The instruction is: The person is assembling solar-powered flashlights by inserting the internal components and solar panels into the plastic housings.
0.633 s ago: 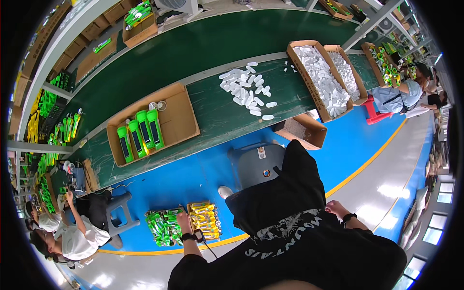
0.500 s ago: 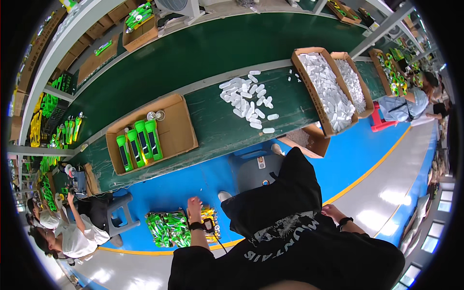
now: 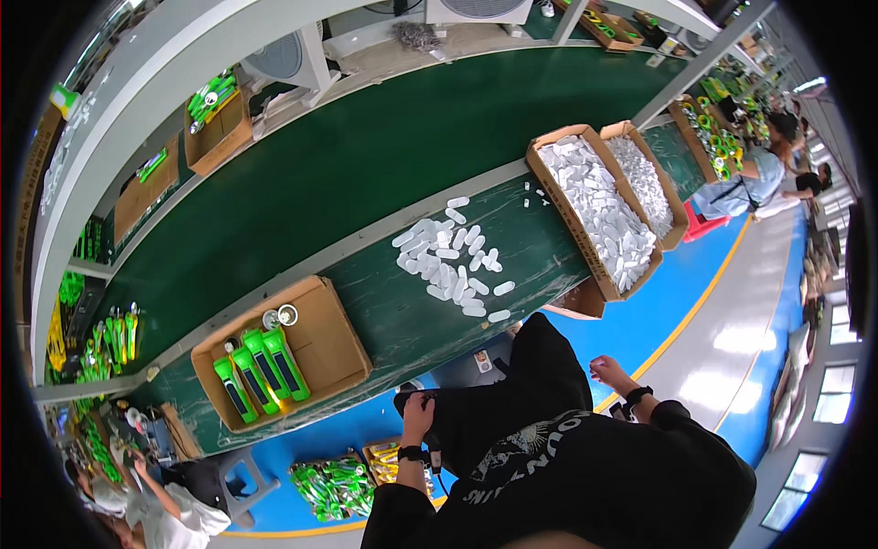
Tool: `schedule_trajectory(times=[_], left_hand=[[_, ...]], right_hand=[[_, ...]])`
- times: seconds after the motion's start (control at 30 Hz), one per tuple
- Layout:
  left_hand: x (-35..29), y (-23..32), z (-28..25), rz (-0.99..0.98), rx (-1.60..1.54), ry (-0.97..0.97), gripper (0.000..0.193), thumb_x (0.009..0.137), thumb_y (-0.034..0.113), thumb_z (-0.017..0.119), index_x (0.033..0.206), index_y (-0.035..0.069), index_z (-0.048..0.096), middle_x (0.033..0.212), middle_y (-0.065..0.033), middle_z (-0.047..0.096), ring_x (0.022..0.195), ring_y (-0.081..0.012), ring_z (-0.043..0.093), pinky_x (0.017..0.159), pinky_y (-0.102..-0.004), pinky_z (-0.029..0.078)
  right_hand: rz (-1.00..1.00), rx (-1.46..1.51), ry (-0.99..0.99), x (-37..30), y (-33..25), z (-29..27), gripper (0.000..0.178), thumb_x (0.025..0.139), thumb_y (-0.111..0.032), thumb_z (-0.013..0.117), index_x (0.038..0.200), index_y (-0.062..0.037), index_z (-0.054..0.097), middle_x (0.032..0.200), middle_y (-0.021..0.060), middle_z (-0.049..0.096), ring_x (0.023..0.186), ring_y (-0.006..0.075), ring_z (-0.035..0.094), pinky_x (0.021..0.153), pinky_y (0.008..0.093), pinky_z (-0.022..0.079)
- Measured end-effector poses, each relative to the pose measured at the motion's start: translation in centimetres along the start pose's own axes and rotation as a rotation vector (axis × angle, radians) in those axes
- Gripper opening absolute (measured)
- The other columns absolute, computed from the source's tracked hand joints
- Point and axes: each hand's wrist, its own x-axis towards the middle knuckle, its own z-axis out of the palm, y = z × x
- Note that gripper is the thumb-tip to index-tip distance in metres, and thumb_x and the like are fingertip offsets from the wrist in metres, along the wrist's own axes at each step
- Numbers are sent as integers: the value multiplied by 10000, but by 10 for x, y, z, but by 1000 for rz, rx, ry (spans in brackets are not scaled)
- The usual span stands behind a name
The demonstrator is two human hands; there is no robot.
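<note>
My left hand [image 3: 419, 415] is beside my black-trousered leg [image 3: 476, 412], its small fingers apart near the cloth, with nothing visible in them. To the right, my right hand [image 3: 607, 371] hangs over the floor with fingers curled in and nothing seen in them. Both hands are away from the workbench. On the green bench top [image 3: 384, 302] lies a loose pile of white oval pieces [image 3: 448, 256]. Left of the pile, a cardboard box [image 3: 320, 329] holds several green lamp-like devices [image 3: 274, 361] with dark panels, and round clear-topped parts [image 3: 287, 315] at its far side.
Large cartons of white pieces [image 3: 599, 210] and smaller white parts [image 3: 645, 178] stand at the bench's right end. Boxes of green [image 3: 331, 485] and yellow devices sit on the blue floor. A grey stool [image 3: 448, 371] is by my legs. Co-workers sit left [image 3: 178, 503] and far right [image 3: 732, 183].
My view has shifted and my body has come closer to the bench. My left hand has moved right, against my leg; my right hand has risen away from my side.
</note>
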Motion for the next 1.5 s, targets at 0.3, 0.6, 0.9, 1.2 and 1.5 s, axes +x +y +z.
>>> schedule_trajectory(times=[0.3,0.6,0.9,1.2,1.5], left_hand=[[4,-80,-51,-70,-109,48,290,785,166,650,974,-20,535,870,-199,618,821,-362,607,726,-409,497],[-26,-69,-44,-136,-99,368,262,827,160,608,1011,-18,551,939,-194,608,871,-336,604,760,-409,496],[-51,67,-135,372,484,1037,177,751,-45,589,918,4,562,848,-133,597,719,-319,579,636,-396,482],[86,83,-268,-28,783,810,357,764,236,692,965,-36,580,910,-199,608,816,-341,619,696,-420,498],[127,90,-244,-455,969,636,533,650,331,765,1026,-13,608,1122,-255,513,1040,-390,543,833,-446,496]], right_hand=[[-598,-657,152,-51,-149,97,356,790,-192,641,1092,-30,547,1044,163,594,958,305,584,833,394,474],[-1218,-1207,-303,-14,-236,131,737,784,-267,650,1395,-22,319,1482,151,255,1363,368,230,1079,466,252],[-1329,-1052,-205,25,-219,128,660,803,-209,600,1355,54,351,1455,235,261,1351,414,238,1089,550,178],[-1391,-842,28,35,-216,151,714,734,-149,653,1347,54,350,1468,220,245,1367,404,205,1094,556,171],[-1495,-492,-38,42,-195,132,769,689,-185,726,1345,-2,368,1453,263,241,1336,474,217,1081,560,193]])
